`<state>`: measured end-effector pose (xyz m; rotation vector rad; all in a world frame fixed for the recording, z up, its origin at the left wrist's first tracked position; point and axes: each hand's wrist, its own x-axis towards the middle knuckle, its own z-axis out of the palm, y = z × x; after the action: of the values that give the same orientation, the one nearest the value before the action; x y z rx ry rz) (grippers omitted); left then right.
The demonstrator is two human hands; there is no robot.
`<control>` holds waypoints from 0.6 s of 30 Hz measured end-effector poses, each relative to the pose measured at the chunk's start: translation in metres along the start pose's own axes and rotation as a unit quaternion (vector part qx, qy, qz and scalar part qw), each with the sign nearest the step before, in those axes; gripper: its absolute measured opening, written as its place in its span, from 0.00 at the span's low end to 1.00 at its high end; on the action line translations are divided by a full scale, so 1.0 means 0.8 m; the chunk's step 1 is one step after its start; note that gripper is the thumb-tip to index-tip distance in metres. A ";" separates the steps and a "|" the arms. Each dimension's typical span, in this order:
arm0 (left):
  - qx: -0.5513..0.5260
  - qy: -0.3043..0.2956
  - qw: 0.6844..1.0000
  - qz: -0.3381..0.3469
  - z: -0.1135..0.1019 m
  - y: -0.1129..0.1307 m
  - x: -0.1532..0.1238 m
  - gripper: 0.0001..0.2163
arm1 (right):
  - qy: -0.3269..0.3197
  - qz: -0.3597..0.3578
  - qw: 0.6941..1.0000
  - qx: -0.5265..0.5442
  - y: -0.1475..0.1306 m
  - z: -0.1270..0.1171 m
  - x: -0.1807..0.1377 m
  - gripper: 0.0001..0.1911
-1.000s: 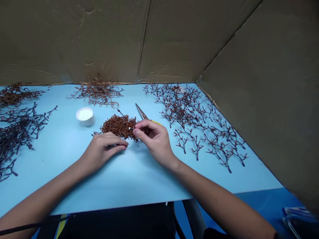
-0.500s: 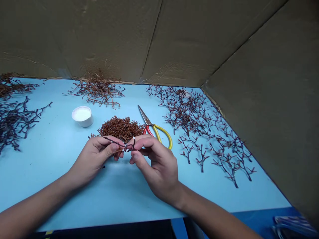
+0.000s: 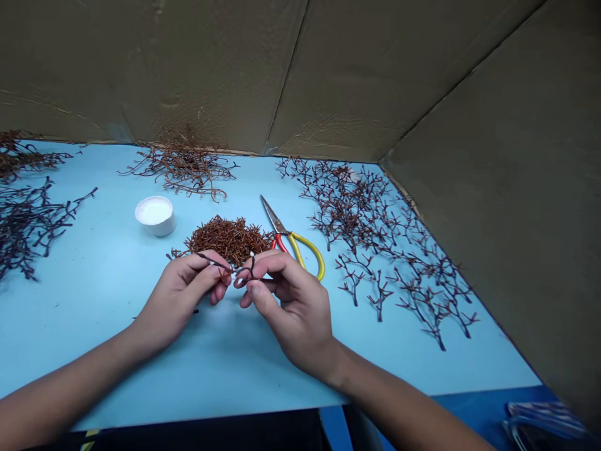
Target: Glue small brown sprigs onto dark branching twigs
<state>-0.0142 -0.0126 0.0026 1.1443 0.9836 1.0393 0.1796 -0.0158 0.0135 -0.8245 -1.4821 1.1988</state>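
Note:
A thin dark branched twig [image 3: 252,268] with white tips spans my two hands at the middle of the table. My right hand [image 3: 295,300] is closed, pinching its forked end between thumb and fingers. Opposite it, my left hand [image 3: 183,288] is closed with a small reddish-brown sprig [image 3: 225,273] at its thumb tip, against the twig's stem. Fingers hide part of the join. Just behind the hands lies a heap of short reddish-brown sprigs [image 3: 230,238]. Scissors [image 3: 278,225] with one red and one yellow handle lie beside the heap.
A small white cup [image 3: 155,216] of white stuff stands at the left. Dark twigs [image 3: 32,225] lie at far left, with thin brown stems [image 3: 188,166] at the back. Many branched twigs [image 3: 352,210] cover the right side. Brown board walls [image 3: 197,75] close off the back and right.
My left thumb has slid forward slightly, and the reddish-brown sprig now shows more plainly at its tip. My right hand keeps its pinch on the twig. The view has shifted a little.

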 end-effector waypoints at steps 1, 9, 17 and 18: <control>0.001 -0.002 1.000 0.002 -0.001 -0.001 0.000 0.16 | 0.006 0.006 1.000 0.001 0.001 0.000 0.000 0.04; 0.268 -0.051 0.956 0.105 -0.005 0.004 0.001 0.12 | 0.038 0.028 0.999 -0.017 0.009 -0.005 0.006 0.05; 0.446 -0.045 0.855 0.262 -0.015 -0.016 0.007 0.05 | 0.062 -0.010 0.995 -0.081 0.016 -0.015 0.017 0.01; 0.462 -0.046 0.843 0.271 -0.015 -0.018 0.007 0.06 | 0.068 -0.011 0.993 -0.093 0.016 -0.017 0.021 0.01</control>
<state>-0.0230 -0.0061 -0.0137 2.3583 1.1413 0.9161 0.1878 0.0070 0.0062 -0.9928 -1.5011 0.9799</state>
